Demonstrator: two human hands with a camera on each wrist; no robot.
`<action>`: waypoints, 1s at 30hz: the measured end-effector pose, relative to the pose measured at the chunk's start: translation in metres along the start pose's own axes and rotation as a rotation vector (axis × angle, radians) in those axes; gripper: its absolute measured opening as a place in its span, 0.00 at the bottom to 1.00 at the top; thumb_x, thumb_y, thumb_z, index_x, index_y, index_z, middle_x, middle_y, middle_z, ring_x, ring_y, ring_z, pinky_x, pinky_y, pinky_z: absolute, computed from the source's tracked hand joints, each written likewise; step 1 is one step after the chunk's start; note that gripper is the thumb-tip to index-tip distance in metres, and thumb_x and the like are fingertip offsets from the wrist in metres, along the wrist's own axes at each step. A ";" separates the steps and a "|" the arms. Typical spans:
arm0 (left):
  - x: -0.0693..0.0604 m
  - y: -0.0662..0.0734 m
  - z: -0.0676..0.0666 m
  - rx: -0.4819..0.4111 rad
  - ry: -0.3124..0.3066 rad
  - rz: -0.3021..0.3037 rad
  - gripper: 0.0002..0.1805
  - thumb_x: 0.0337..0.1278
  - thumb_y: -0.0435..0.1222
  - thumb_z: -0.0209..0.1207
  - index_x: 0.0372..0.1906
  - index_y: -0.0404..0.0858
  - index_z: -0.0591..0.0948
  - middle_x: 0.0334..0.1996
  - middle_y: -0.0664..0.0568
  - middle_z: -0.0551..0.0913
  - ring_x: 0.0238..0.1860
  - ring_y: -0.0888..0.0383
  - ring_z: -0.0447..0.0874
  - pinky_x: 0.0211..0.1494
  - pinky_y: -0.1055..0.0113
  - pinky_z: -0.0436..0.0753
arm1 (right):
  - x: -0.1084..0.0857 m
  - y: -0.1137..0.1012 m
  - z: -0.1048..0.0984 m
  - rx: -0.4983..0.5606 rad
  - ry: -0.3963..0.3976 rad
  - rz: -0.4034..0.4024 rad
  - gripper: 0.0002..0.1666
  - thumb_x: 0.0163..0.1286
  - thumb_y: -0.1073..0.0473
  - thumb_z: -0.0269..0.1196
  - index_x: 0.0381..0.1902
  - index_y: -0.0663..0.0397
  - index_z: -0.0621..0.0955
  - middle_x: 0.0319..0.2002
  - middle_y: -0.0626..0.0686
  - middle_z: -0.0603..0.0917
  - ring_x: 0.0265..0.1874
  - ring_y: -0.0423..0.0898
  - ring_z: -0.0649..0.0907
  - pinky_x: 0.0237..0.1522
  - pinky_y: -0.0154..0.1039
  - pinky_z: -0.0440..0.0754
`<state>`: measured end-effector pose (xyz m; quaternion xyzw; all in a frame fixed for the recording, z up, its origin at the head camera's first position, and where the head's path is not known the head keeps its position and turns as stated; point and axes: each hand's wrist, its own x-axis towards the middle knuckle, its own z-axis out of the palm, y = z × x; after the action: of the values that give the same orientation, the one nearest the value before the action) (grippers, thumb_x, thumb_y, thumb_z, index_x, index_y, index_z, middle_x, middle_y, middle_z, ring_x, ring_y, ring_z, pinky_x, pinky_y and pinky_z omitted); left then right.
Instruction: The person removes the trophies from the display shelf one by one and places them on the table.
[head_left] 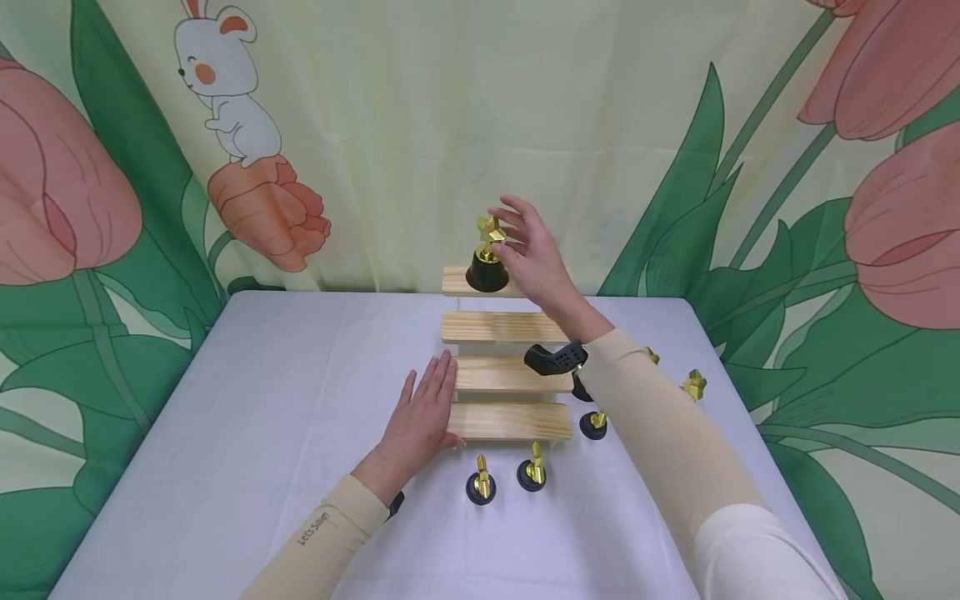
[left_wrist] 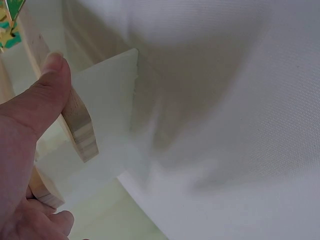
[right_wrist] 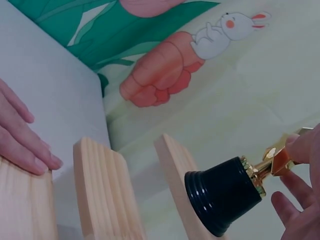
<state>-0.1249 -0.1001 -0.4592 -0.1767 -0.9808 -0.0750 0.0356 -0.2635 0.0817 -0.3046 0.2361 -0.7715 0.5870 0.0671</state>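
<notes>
A small trophy with a gold star on a black base [head_left: 487, 275] stands on the top plank of a stepped wooden rack [head_left: 504, 327]. My right hand [head_left: 536, 258] pinches its gold star; the right wrist view shows the thumb and fingers around the star and the black base [right_wrist: 222, 197] at the plank. At the rack's left side, my left hand [head_left: 423, 412] rests with fingers straight along the plank ends. In the left wrist view its thumb [left_wrist: 52, 85] presses against a wooden plank [left_wrist: 82, 127].
Two small trophies, one [head_left: 481, 483] left of the other [head_left: 532, 471], stand before the rack. More stand at its right, including one trophy [head_left: 594, 423] near the lowest plank and one gold star [head_left: 694, 385] beyond my right sleeve. A printed curtain [head_left: 465, 125] hangs behind the white-covered table [head_left: 247, 433].
</notes>
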 end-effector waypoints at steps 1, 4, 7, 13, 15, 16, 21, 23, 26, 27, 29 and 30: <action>0.000 0.000 0.000 0.000 0.002 0.001 0.70 0.34 0.52 0.77 0.78 0.30 0.47 0.80 0.39 0.47 0.79 0.44 0.49 0.79 0.42 0.54 | -0.001 -0.004 0.001 0.007 -0.003 0.003 0.36 0.71 0.74 0.55 0.74 0.57 0.60 0.71 0.61 0.70 0.69 0.57 0.71 0.71 0.51 0.70; 0.000 0.000 0.000 0.002 0.004 0.005 0.70 0.34 0.53 0.77 0.78 0.30 0.47 0.80 0.39 0.47 0.79 0.44 0.50 0.79 0.42 0.54 | -0.004 -0.013 0.003 0.020 -0.015 0.008 0.35 0.71 0.75 0.54 0.74 0.59 0.61 0.71 0.62 0.71 0.69 0.57 0.72 0.70 0.50 0.71; 0.000 -0.001 0.001 0.001 0.002 0.006 0.70 0.34 0.53 0.77 0.78 0.30 0.47 0.80 0.39 0.47 0.79 0.44 0.49 0.79 0.43 0.54 | -0.004 -0.016 0.004 0.024 -0.013 0.009 0.34 0.71 0.76 0.54 0.73 0.61 0.62 0.70 0.63 0.72 0.69 0.56 0.73 0.69 0.49 0.72; 0.000 0.000 0.000 0.004 0.004 0.005 0.70 0.34 0.53 0.77 0.78 0.30 0.47 0.80 0.39 0.47 0.79 0.44 0.49 0.79 0.43 0.54 | -0.004 -0.018 0.006 0.004 0.016 0.012 0.31 0.71 0.75 0.54 0.71 0.62 0.64 0.66 0.64 0.75 0.67 0.56 0.74 0.67 0.49 0.74; 0.000 0.000 0.000 0.008 0.005 0.006 0.70 0.34 0.53 0.77 0.78 0.30 0.47 0.80 0.39 0.47 0.79 0.44 0.49 0.79 0.43 0.54 | -0.004 -0.019 0.006 0.000 0.019 0.016 0.31 0.71 0.75 0.53 0.71 0.62 0.64 0.66 0.64 0.75 0.67 0.56 0.74 0.67 0.48 0.74; 0.000 0.000 0.000 0.010 0.004 0.005 0.70 0.34 0.53 0.77 0.78 0.30 0.47 0.80 0.39 0.47 0.79 0.44 0.49 0.79 0.43 0.54 | -0.004 -0.019 0.006 -0.005 0.021 0.018 0.31 0.71 0.75 0.53 0.71 0.62 0.65 0.66 0.63 0.75 0.67 0.56 0.74 0.67 0.48 0.74; 0.000 0.000 0.000 0.013 0.000 0.002 0.70 0.35 0.54 0.77 0.78 0.30 0.46 0.80 0.40 0.47 0.80 0.44 0.49 0.79 0.43 0.54 | -0.005 -0.019 0.006 -0.020 0.038 0.034 0.30 0.72 0.74 0.53 0.71 0.58 0.65 0.67 0.62 0.75 0.69 0.54 0.73 0.68 0.47 0.73; 0.000 0.000 0.000 0.008 -0.001 0.000 0.70 0.35 0.53 0.77 0.78 0.31 0.47 0.80 0.40 0.47 0.80 0.44 0.49 0.79 0.43 0.54 | -0.006 -0.018 0.006 -0.026 0.043 0.039 0.30 0.72 0.74 0.54 0.70 0.58 0.66 0.67 0.62 0.75 0.69 0.54 0.73 0.68 0.47 0.73; 0.000 0.000 0.000 0.008 -0.008 -0.005 0.70 0.35 0.53 0.77 0.78 0.31 0.46 0.80 0.40 0.46 0.80 0.44 0.49 0.79 0.43 0.54 | -0.002 -0.008 0.005 -0.024 0.046 0.037 0.30 0.71 0.74 0.55 0.70 0.58 0.66 0.66 0.60 0.76 0.68 0.54 0.74 0.69 0.46 0.73; 0.000 0.000 -0.001 0.010 -0.010 -0.006 0.70 0.35 0.53 0.77 0.78 0.31 0.46 0.80 0.40 0.46 0.80 0.44 0.49 0.79 0.43 0.53 | -0.001 -0.004 0.005 -0.020 0.047 0.034 0.31 0.71 0.74 0.55 0.70 0.57 0.66 0.66 0.60 0.76 0.68 0.54 0.74 0.69 0.46 0.73; 0.000 0.001 -0.001 0.011 -0.011 -0.006 0.70 0.35 0.53 0.77 0.78 0.31 0.46 0.80 0.40 0.46 0.80 0.44 0.49 0.79 0.43 0.53 | 0.002 0.005 0.005 -0.011 0.053 0.028 0.31 0.71 0.73 0.56 0.70 0.55 0.66 0.66 0.58 0.77 0.68 0.53 0.74 0.68 0.46 0.74; 0.000 0.001 -0.001 0.011 -0.012 -0.006 0.70 0.34 0.53 0.77 0.78 0.31 0.46 0.80 0.40 0.46 0.80 0.45 0.49 0.79 0.43 0.53 | 0.004 0.009 0.004 -0.006 0.056 0.023 0.31 0.71 0.72 0.57 0.70 0.54 0.67 0.65 0.57 0.77 0.67 0.52 0.75 0.68 0.46 0.74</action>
<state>-0.1247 -0.0996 -0.4584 -0.1742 -0.9818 -0.0686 0.0307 -0.2702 0.0785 -0.3123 0.2103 -0.7738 0.5917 0.0828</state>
